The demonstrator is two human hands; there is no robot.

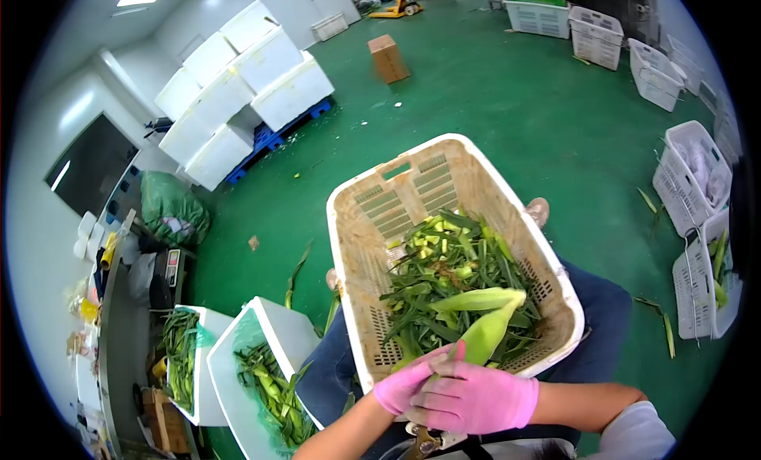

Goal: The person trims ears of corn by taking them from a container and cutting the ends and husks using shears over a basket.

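Note:
An ear of corn in its green husk points up and away from me, with one husk leaf folded over at the tip. Around its lower end, my left hand in a pink glove is closed. My right hand, gloved alike, overlaps the left and also closes about the corn's base. Just under the hands shows part of a metal hand tool with a pivot, like pruning shears; whether a hand holds it is hidden. Directly ahead, a soiled white plastic basket contains cut husks and leaves.
White foam boxes with green-husked corn stand at my left, beside a workbench. Stacked foam boxes rest on a blue pallet. White baskets line the right side. A cardboard box sits farther off.

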